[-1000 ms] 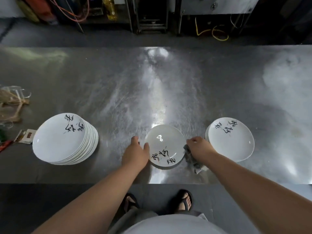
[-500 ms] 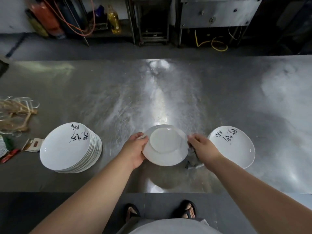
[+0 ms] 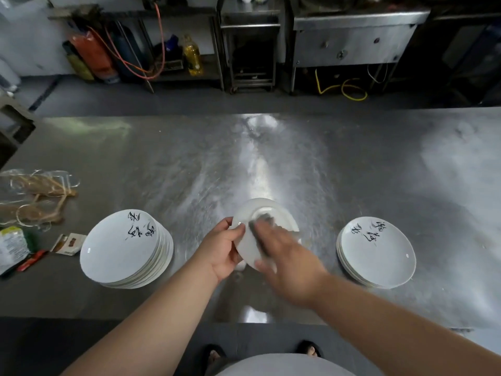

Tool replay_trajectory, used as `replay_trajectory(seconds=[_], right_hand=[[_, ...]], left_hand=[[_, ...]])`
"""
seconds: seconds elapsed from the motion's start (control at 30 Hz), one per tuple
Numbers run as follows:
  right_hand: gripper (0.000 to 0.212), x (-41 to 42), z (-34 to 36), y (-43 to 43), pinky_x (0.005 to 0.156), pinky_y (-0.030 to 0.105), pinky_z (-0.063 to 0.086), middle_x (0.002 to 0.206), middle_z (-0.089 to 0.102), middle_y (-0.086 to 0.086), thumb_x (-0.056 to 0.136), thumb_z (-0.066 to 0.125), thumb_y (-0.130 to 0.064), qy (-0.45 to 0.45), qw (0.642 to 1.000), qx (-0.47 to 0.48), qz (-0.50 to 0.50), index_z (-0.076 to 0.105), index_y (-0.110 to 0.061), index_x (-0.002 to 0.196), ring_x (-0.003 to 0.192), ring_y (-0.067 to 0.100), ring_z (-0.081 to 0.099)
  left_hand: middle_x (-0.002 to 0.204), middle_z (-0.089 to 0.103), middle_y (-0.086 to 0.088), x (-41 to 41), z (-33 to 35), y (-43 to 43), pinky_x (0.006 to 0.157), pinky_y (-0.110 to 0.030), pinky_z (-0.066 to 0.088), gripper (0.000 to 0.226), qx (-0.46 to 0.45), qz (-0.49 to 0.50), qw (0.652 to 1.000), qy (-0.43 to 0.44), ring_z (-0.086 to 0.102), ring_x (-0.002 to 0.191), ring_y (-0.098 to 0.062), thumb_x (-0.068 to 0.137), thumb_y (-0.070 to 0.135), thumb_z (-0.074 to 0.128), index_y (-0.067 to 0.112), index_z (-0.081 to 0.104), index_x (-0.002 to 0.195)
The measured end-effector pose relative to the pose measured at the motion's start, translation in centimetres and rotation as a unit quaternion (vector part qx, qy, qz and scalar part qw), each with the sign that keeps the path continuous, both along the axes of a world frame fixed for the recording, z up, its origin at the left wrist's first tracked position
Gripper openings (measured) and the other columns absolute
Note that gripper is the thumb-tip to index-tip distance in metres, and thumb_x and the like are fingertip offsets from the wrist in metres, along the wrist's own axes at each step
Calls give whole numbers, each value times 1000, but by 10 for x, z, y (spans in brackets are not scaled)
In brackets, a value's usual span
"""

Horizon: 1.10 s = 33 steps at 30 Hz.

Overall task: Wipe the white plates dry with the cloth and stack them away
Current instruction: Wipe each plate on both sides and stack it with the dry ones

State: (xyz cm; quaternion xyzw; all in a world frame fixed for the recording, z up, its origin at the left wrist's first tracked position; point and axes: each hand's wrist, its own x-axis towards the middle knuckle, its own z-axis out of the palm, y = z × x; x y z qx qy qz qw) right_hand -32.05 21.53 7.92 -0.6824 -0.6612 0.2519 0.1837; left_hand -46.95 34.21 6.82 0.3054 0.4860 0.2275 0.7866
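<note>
My left hand (image 3: pixel 221 251) grips the left rim of a white plate (image 3: pixel 282 215), held tilted above the steel table with its underside toward me. My right hand (image 3: pixel 284 256), blurred by motion, presses a dark grey cloth (image 3: pixel 264 219) against the plate's underside with its fingers laid over the cloth. A tall stack of white plates (image 3: pixel 124 248) with black brush lettering stands to the left. A shorter stack of the same plates (image 3: pixel 376 253) stands to the right.
The steel table (image 3: pixel 244 164) stretches wide behind the plates. At its left edge lie clear bags of brown items (image 3: pixel 35 196), a green-white packet (image 3: pixel 13 245), a small card (image 3: pixel 67 244) and a red pen (image 3: pixel 31 261). Kitchen racks and hoses stand beyond the far edge.
The plate was flipped from face up to underside up and lifted. My right hand moved from its right rim onto the underside with the cloth and rubs across it.
</note>
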Motion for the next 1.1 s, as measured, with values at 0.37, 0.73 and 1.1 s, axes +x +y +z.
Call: replay_trajectory(seconds=[0.37,0.73,1.1], right_hand=[[88,22,14,34,131,41,-3,171,-24,-5,102,23,-74,-144,989,29,-27,-17,-26,165,154,19,-32],[91,13,10,25,131,51,9,175,-6,6,103,23,-73,-132,982,128,47,2,-13,168,161,24,-10],[91,12,12,26,131,47,2,173,-14,7,99,16,-75,-143,986,91,-9,-7,-16,165,158,21,-22]], left_hand=[[116,74,-16,-13,30,-2,82,-44,60,20,40,-19,997,-69,73,98,-30,104,4,54,9,61,121],[112,74,-14,-18,41,0,73,-42,61,21,46,-2,995,-93,75,92,-27,104,4,52,12,59,121],[113,76,-11,-10,52,0,77,-43,62,26,44,27,993,-110,75,94,-25,104,5,51,15,56,128]])
